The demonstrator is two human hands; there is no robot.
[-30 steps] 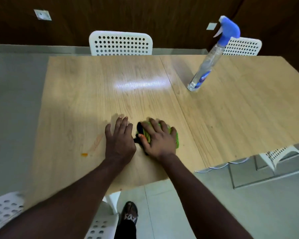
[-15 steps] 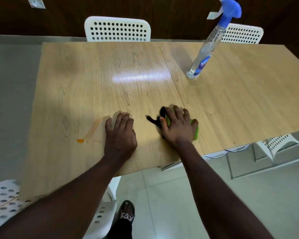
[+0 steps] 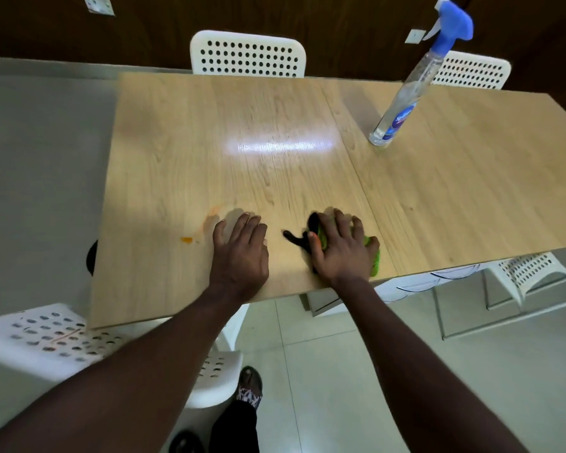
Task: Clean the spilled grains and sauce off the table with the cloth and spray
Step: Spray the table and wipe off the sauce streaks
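Observation:
My right hand (image 3: 340, 250) presses flat on a green and black cloth (image 3: 374, 256) near the front edge of the wooden table (image 3: 275, 125). A black corner of the cloth sticks out to the left of my thumb. My left hand (image 3: 241, 253) lies flat on the table, fingers together, holding nothing. Just left of it sits an orange sauce blob (image 3: 187, 239) with a faint orange smear (image 3: 211, 215) running up from it. A clear spray bottle (image 3: 406, 103) with a blue trigger head stands upright at the back right of the table.
White perforated chairs stand around the table: one at the far side (image 3: 247, 53), one at the back right (image 3: 471, 71), one at the front left (image 3: 53, 335), and one under the right part (image 3: 530, 269). My foot (image 3: 249, 387) is on the tiled floor.
My right hand slid the cloth to the right, away from my left hand, during the first half second. My left hand stayed flat on the table. The camera view shifted.

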